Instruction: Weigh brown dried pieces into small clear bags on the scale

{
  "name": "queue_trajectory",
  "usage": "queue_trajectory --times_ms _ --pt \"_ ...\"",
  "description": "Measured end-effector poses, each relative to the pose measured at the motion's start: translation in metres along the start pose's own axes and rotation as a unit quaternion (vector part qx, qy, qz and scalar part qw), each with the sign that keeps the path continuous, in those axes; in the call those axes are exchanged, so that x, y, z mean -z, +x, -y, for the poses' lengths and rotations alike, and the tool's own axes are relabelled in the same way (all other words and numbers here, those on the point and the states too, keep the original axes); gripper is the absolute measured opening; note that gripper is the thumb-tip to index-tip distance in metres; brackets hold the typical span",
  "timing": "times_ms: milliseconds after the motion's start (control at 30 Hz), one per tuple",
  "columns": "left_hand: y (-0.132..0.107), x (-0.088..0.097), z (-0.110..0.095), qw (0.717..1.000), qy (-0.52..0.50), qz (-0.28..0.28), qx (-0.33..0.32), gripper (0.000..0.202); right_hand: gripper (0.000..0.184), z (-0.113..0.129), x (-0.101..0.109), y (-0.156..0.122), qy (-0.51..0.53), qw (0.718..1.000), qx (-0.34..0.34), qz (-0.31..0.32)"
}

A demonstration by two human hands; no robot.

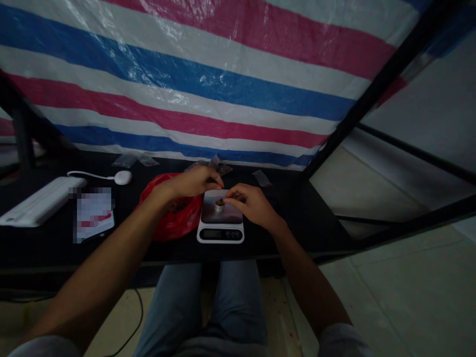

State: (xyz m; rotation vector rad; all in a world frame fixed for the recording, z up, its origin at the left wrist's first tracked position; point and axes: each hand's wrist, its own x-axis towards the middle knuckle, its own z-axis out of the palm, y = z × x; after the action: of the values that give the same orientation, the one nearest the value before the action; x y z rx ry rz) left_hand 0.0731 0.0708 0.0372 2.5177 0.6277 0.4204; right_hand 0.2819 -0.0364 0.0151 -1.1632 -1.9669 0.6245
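Note:
A small white cup (pixel 219 207) with brownish bits in it stands on the metal plate of a white kitchen scale (pixel 220 233). At the cup's upper right rim is my right hand (pixel 250 202), thumb and forefinger pinched over the bits; what they hold, if anything, is too small to name. My left hand (pixel 199 180) hangs above the scale's back left corner, fingers curled down and closed, their tips partly hidden. Under my left forearm lies an open red plastic bag (pixel 176 229) with dark brown bits inside. The scale's display cannot be read.
Small clear bags (pixel 128 159) lie along the back, and another clear bag (pixel 262 178) sits right of the scale. At left are a long white device (pixel 40 202), a corded round white piece (pixel 122 177) and a blurred-out flat item (pixel 94 218). A striped sheet (pixel 208 94) hangs behind.

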Motion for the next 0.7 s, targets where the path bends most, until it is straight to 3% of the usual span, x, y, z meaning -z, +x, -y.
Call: queue_trajectory --times_ms 133,300,400,533,633,700 --pt "-0.023 0.002 -0.015 1.000 -0.011 -0.011 0.017 0.018 0.007 0.001 -0.010 0.014 -0.050 0.998 0.041 0.020" --pt "-0.025 -0.014 -0.017 0.998 -0.053 -0.009 0.035 0.016 0.013 -0.004 -0.008 0.011 -0.068 0.994 0.071 0.046" --pt "-0.025 -0.017 -0.019 0.996 -0.072 -0.012 0.043 0.022 0.018 -0.006 -0.002 0.006 -0.069 0.996 0.055 0.014" --pt "-0.038 -0.007 -0.024 0.996 -0.053 -0.033 0.066 0.027 0.019 -0.012 0.007 -0.001 -0.072 0.997 0.011 -0.040" --pt "-0.060 0.005 -0.018 0.991 -0.004 -0.045 0.124 0.022 0.020 -0.023 0.011 -0.006 -0.058 0.997 -0.017 -0.056" --pt "-0.077 0.010 -0.009 0.983 0.020 -0.007 0.184 0.021 0.021 -0.032 0.012 -0.007 -0.050 0.996 -0.031 -0.073"
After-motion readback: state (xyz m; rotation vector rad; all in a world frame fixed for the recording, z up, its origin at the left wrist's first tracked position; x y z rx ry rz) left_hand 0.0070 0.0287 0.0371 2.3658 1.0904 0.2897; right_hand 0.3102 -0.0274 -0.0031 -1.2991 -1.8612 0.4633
